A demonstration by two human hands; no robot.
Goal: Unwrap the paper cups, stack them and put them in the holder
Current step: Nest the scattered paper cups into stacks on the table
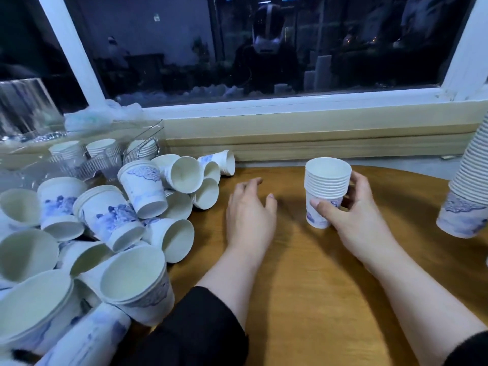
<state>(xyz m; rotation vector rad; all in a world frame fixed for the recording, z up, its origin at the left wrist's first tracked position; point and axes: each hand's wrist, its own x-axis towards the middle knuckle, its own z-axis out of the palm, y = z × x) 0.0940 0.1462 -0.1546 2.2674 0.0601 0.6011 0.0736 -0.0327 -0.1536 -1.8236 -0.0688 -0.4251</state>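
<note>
Your right hand [351, 217] grips a short stack of cups [326, 190] that stands upright on the wooden table [303, 286], at about one o'clock from the middle of the view. The thumb curls across the front of the bottom cup and the fingers wrap round the far side, so the stack is held between them.

Your left hand [249, 212] rests palm down on the table at about twelve o'clock, just to the nine o'clock side of the stack and apart from it. Its fingers are relaxed and slightly spread, holding nothing.

A heap of loose cups [105, 233] with blue prints fills the nine o'clock side, lying tilted, tipped over and some nested in each other. Its nearest cups lie just beside your left hand.

Beyond the heap, at ten o'clock, a wire holder [142, 143] has several cup stacks in it. Crumpled clear wrapping [100, 117] lies behind it on the window sill.

At three o'clock a tall stack of cups [467, 191] leans at the frame edge, well apart from your right hand.
</note>
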